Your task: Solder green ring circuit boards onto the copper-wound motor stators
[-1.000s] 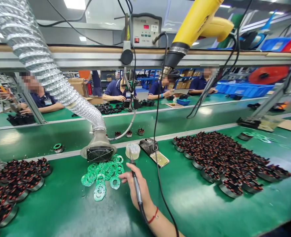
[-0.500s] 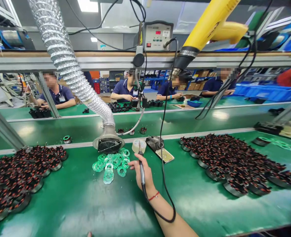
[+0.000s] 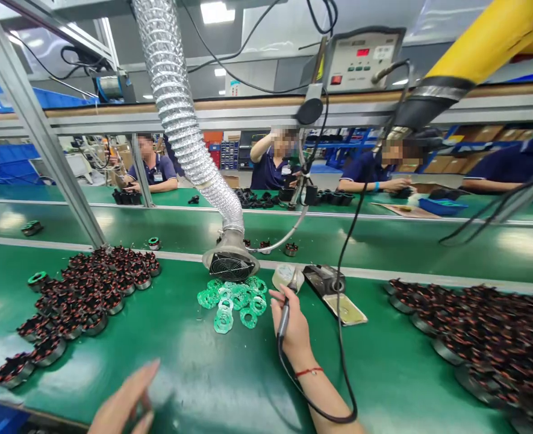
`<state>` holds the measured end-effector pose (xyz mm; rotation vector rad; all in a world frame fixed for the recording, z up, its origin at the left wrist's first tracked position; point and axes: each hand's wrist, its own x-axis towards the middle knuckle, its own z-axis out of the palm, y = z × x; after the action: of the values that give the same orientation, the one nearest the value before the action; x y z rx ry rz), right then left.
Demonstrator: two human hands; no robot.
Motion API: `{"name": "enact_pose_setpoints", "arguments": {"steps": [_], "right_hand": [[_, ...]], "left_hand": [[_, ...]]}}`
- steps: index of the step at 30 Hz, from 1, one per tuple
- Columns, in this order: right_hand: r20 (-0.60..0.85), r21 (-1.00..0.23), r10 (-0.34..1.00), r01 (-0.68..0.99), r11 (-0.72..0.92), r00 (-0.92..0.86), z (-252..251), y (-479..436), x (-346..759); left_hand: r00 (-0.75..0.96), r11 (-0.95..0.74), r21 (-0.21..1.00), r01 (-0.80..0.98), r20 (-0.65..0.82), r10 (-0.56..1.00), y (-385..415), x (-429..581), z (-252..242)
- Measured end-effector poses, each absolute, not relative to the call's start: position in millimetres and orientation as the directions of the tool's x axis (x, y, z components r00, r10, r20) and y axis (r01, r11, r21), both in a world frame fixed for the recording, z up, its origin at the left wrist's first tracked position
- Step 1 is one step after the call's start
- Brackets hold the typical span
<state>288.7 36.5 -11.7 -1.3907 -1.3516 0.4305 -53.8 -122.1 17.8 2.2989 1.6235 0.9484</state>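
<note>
My right hand (image 3: pixel 293 328) is closed around a soldering iron (image 3: pixel 285 310) with a black cord, its tip pointing up toward a tape roll (image 3: pixel 285 276). It rests on the green mat beside a heap of green ring-shaped circuit boards (image 3: pixel 232 298). My left hand (image 3: pixel 124 401) reaches in low at the bottom left, blurred, its fingers stretched out and holding nothing, over bare mat. A pile of copper-wound stators (image 3: pixel 85 295) lies to the left of it.
A silver fume hose ends in a fan inlet (image 3: pixel 230 265) behind the boards. An iron stand with sponge (image 3: pixel 333 289) sits right of my hand. More stators (image 3: pixel 487 331) cover the right. A yellow heat gun (image 3: pixel 469 60) hangs overhead. Other workers sit across the belt.
The view has swung left. My left hand has come into view at the bottom left. My right hand still holds the iron by the boards.
</note>
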Motion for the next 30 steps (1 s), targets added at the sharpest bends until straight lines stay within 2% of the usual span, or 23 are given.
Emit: {"name": "enact_pose_setpoints", "arguments": {"steps": [2,4,8,10,13,15,17,19,21,23,30], "right_hand": [[0.374,-0.851,0.897,0.473,0.23,0.237,-14.1,41.3,291.5],[0.344,-0.853,0.916,0.477,0.213,0.207,-14.5,42.6,296.1],[0.317,-0.859,0.903,0.492,0.143,0.29,-15.1,40.7,305.5],[0.325,-0.852,0.89,0.507,0.129,0.32,-17.6,41.2,307.4],[0.365,-0.841,0.876,0.515,0.166,0.314,-22.0,43.8,306.4],[0.39,-0.834,0.873,0.515,0.199,0.293,-23.3,44.7,303.9],[0.413,-0.821,0.869,0.524,0.227,0.271,-23.3,44.4,300.4],[0.439,-0.805,0.86,0.539,0.247,0.261,-23.2,43.2,296.8],[0.473,-0.787,0.841,0.554,0.27,0.262,-23.9,41.9,294.3],[0.5,-0.771,0.825,0.568,0.288,0.262,-25.3,41.2,293.7],[0.501,-0.755,0.816,0.607,0.25,0.287,-26.6,42.6,299.3]], "left_hand": [[0.192,-0.379,0.484,0.789,0.392,0.9,-74.6,-59.8,39.0],[0.216,-0.332,0.519,0.788,0.272,0.938,-12.6,-55.8,60.1],[0.3,-0.3,0.526,0.796,0.087,0.95,119.3,-20.5,88.6],[0.368,-0.335,0.529,0.78,0.045,0.929,169.6,1.0,93.2],[0.582,-0.426,0.572,0.7,-0.112,0.806,212.2,15.0,92.4],[0.689,-0.392,0.662,0.639,-0.267,0.673,223.7,5.7,91.5],[0.69,-0.318,0.709,0.63,-0.323,0.648,230.6,-12.6,92.5],[0.629,-0.259,0.716,0.648,-0.311,0.712,239.1,-27.4,93.6],[0.443,-0.22,0.665,0.714,-0.185,0.877,251.3,-28.5,91.1],[0.284,-0.19,0.608,0.771,-0.062,0.957,265.6,-14.1,82.6],[0.131,-0.136,0.401,0.906,0.039,0.991,295.1,55.4,53.2]]}}
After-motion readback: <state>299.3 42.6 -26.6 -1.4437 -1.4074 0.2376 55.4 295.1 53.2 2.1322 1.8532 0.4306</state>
